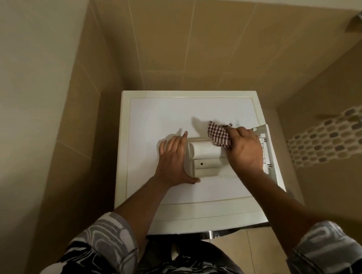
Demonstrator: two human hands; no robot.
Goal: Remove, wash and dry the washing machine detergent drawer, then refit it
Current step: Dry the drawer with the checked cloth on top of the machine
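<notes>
White drawer, maroon-and-white checked cloth, beige tiles.

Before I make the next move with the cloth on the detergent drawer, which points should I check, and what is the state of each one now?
1. Drawer lies on the washing machine top, away from the edges: ok.
2. Left hand rests against the drawer's left end to steady it: ok.
3. Right hand grips the checked cloth: ok.
4. Cloth touches the drawer: ok.
5. All compartments dry: cannot tell.
6. Drawer refitted in its slot: not ok, not yet done.
</notes>
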